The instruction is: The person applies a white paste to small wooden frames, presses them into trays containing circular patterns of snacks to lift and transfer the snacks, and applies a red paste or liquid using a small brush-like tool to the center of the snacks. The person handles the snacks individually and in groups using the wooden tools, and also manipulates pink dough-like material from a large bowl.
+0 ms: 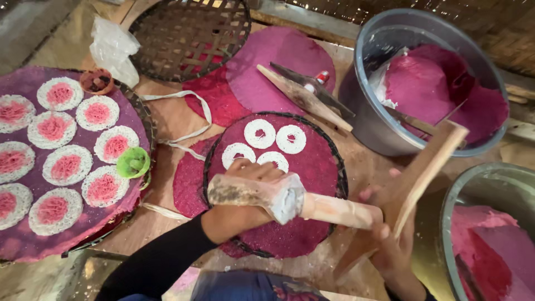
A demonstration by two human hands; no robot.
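The left hand point(245, 192) reaches in from below in a black sleeve, fingers curled tight around the dough-caked barrel of a wooden press point(290, 202), which lies almost level above the red mat point(312, 167). The right hand point(390, 245) comes up from the lower edge and is closed on the wooden handle point(429, 167), a flat bar slanting up to the right; the hand and handle are blurred, so I cannot tell just how the fingers lie. The press hangs over the near half of the mat and hides part of it, and the left wrist covers the mat's lower left rim. Four white rings point(262, 142) of thin strands lie on the far half of the mat, close together, the nearest two just beyond the left knuckles. To the left a round tray point(134, 106) carries many white discs point(67, 164) with pink middles, and a small green cup point(132, 162) sits at its edge. Behind the mat lie purple sheets point(278, 56), a wooden stick point(304, 97) and an empty woven tray point(189, 36). A grey bucket point(368, 117) of pink dough stands at the right rear, and a second bucket point(451, 223) sits just beside the right hand.
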